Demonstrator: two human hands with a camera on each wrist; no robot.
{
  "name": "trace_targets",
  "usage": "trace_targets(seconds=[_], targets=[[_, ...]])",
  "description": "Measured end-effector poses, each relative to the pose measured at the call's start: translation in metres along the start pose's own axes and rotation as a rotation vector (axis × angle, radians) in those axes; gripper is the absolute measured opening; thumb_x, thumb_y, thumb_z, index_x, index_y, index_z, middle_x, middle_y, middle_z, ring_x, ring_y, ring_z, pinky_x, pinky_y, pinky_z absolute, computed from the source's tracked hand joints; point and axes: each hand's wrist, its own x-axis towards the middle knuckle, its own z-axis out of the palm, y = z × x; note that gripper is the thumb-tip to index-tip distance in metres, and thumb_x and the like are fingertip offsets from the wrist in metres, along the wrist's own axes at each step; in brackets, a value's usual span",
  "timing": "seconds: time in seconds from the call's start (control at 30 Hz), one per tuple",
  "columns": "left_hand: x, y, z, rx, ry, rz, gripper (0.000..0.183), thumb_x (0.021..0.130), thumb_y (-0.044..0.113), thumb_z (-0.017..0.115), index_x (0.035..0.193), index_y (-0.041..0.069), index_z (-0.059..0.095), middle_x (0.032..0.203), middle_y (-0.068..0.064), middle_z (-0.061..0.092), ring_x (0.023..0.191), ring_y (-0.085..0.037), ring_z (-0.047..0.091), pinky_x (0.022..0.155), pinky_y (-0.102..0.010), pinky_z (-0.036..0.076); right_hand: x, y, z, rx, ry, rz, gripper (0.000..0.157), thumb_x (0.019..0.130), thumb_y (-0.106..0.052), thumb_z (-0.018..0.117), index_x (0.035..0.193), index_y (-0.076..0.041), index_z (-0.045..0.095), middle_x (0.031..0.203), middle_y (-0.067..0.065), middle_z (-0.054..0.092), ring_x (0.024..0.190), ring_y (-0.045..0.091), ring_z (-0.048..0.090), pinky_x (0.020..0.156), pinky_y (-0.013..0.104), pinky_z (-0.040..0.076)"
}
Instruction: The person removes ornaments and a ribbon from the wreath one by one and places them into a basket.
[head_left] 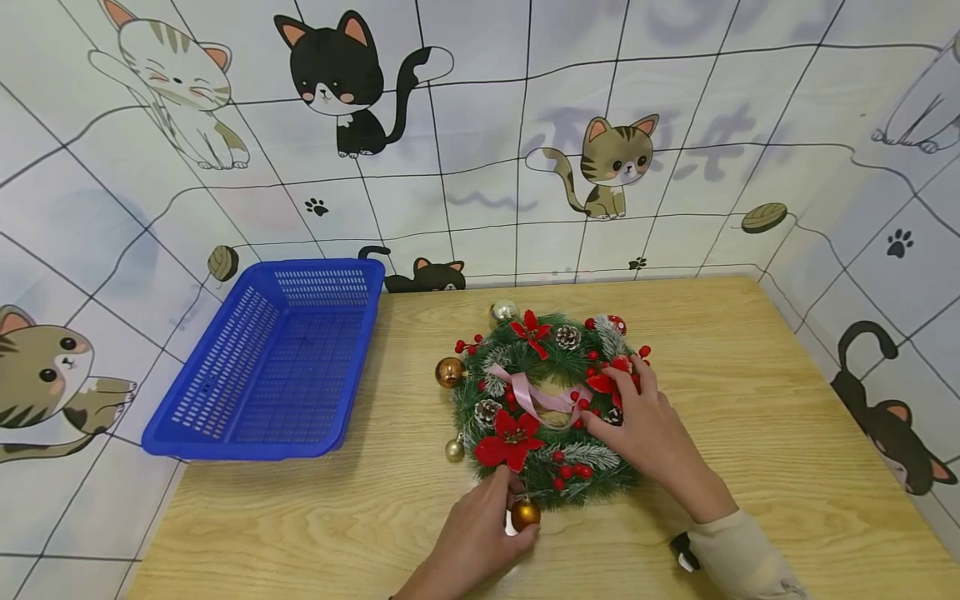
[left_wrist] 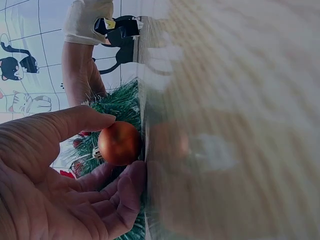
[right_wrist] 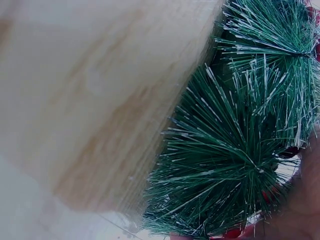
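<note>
A green Christmas wreath (head_left: 555, 492) lies on the wooden table, trimmed with red poinsettia flowers (head_left: 510, 439), berries, frosted pine cones (head_left: 568, 337) and a pink ribbon (head_left: 522, 392). At its near edge my left hand (head_left: 474, 529) holds an orange bauble (head_left: 526, 513) between thumb and fingers. In the left wrist view the thumb lies against this bauble (left_wrist: 120, 143), with curled fingers on its other side. My right hand (head_left: 648, 429) grips the wreath's right side, thumb towards the centre hole and fingers over the red flower. Pine needles (right_wrist: 225, 160) fill much of the right wrist view.
A blue plastic basket (head_left: 348, 367) stands at the left of the table (head_left: 780, 433). More baubles hang off the wreath's left side: a copper one (head_left: 450, 372), a small gold one (head_left: 454, 450) and a silver one (head_left: 504, 312). Cat-patterned walls (head_left: 480, 192) enclose the back and sides.
</note>
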Motion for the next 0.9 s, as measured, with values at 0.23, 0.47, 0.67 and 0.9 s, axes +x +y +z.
trace_targets(seconds=[0.23, 0.47, 0.67, 0.9], targets=[[-0.003, 0.010, -0.014, 0.016, -0.008, -0.011, 0.035, 0.088, 0.026, 0.089, 0.109, 0.019, 0.062, 0.088, 0.015, 0.053, 0.071, 0.000, 0.046, 0.061, -0.023, 0.043, 0.000, -0.001, -0.002, 0.003, -0.011, 0.002, 0.083, 0.100, -0.056, 0.072, 0.161, -0.007, 0.045, 0.174, 0.030, 0.014, 0.129, 0.070, 0.048, 0.102, 0.084, 0.037], [-0.006, 0.011, -0.020, 0.033, 0.021, 0.026, 0.033, 0.086, 0.022, 0.088, 0.111, 0.016, 0.067, 0.098, 0.011, 0.058, 0.076, 0.000, 0.048, 0.063, -0.022, 0.045, 0.000, -0.001, -0.002, 0.005, -0.012, -0.005, 0.083, 0.100, -0.057, 0.072, 0.161, -0.007, 0.044, 0.174, 0.031, 0.014, 0.131, 0.071, 0.045, 0.102, 0.085, 0.036], [-0.008, 0.012, -0.026, 0.046, 0.045, 0.056, 0.032, 0.087, 0.019, 0.086, 0.116, 0.014, 0.072, 0.102, 0.009, 0.059, 0.076, 0.001, 0.048, 0.062, -0.019, 0.045, 0.001, -0.002, -0.003, 0.006, -0.011, -0.012, 0.082, 0.099, -0.053, 0.074, 0.160, -0.007, 0.045, 0.173, 0.032, 0.015, 0.132, 0.071, 0.045, 0.102, 0.085, 0.036], [-0.009, 0.015, -0.032, -0.032, 0.047, 0.065, 0.029, 0.087, 0.015, 0.085, 0.113, 0.013, 0.072, 0.099, 0.011, 0.056, 0.074, 0.001, 0.051, 0.062, -0.016, 0.046, 0.000, -0.003, -0.002, 0.004, -0.013, -0.013, 0.082, 0.099, -0.052, 0.075, 0.159, -0.006, 0.045, 0.172, 0.032, 0.015, 0.130, 0.072, 0.045, 0.101, 0.085, 0.036]])
